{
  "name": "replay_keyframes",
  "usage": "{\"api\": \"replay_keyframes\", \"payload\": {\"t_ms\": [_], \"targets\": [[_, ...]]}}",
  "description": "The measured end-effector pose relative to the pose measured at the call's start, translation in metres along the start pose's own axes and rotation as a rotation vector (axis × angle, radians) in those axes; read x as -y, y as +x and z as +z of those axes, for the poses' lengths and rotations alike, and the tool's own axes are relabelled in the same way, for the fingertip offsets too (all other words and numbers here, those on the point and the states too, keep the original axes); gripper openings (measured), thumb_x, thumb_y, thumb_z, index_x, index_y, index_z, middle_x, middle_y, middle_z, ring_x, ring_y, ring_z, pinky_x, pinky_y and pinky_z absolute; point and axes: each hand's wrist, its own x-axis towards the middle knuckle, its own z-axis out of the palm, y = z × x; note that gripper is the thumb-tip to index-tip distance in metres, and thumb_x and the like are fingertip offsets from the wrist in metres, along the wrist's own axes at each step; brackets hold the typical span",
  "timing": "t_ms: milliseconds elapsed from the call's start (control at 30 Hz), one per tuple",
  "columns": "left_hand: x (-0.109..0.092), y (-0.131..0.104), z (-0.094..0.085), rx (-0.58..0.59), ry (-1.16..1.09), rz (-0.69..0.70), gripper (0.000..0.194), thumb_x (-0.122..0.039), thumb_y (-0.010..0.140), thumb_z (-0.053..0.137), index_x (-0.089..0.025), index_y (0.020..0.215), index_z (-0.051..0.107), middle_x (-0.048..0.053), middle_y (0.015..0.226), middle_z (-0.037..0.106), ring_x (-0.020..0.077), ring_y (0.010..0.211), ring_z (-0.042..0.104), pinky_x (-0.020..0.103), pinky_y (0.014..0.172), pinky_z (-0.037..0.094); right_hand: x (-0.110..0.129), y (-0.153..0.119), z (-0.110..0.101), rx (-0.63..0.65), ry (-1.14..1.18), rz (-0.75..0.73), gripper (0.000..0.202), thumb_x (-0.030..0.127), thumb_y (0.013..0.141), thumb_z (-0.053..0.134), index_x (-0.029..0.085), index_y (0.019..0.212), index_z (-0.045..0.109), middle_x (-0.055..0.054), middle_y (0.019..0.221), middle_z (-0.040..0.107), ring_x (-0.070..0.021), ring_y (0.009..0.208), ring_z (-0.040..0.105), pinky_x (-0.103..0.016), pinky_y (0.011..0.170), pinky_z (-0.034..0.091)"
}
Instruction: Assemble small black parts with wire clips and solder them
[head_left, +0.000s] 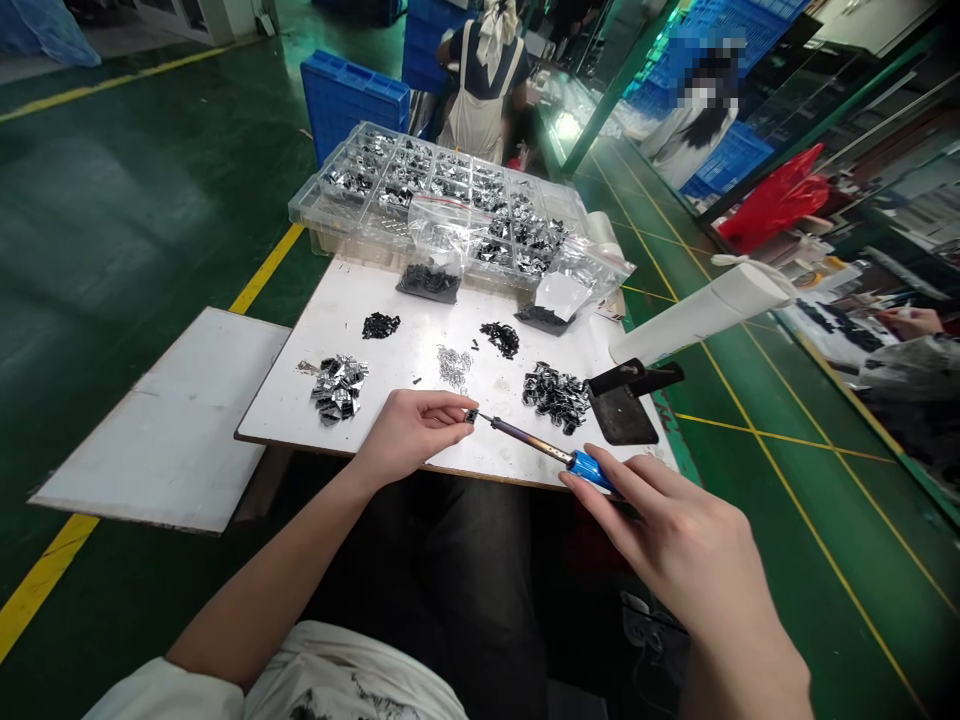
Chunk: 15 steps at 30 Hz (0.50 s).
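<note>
Over the front edge of a white work board [420, 350], my left hand [412, 430] pinches a small dark part [472, 415] between thumb and fingertips. My right hand [660, 510] grips a soldering iron [544, 447] by its blue handle. The iron's tip points left and meets or nearly meets the small part; contact is too fine to tell. Beyond the hands lie a pile of shiny silver-and-black pieces [340, 388], a pile of fine metal bits [454, 367], two small heaps of black pieces [381, 325] [500, 340] and a larger dark pile [556, 397].
A clear compartment tray [307, 205] of shiny parts spans the back, with plastic bags [429, 283] [546, 318] before it. At right are a black metal holder [626, 415] and a white tube [705, 310]. Other people [484, 85] [694, 125] work farther off.
</note>
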Motion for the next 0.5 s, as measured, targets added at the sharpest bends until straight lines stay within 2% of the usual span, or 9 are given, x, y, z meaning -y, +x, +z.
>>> {"api": "replay_keyframes", "payload": {"t_ms": [500], "targets": [[0.0032, 0.0005, 0.0005, 0.001, 0.018, 0.043, 0.029, -0.024, 0.076, 0.079, -0.017, 0.104, 0.081, 0.007, 0.092, 0.08, 0.0202, 0.086, 0.075, 0.031, 0.085, 0.064, 0.0036, 0.0021, 0.0047, 0.033, -0.032, -0.009, 0.039, 0.049, 0.1, 0.053, 0.018, 0.111, 0.074, -0.002, 0.07, 0.063, -0.0119, 0.058, 0.06, -0.028, 0.051, 0.032]]}}
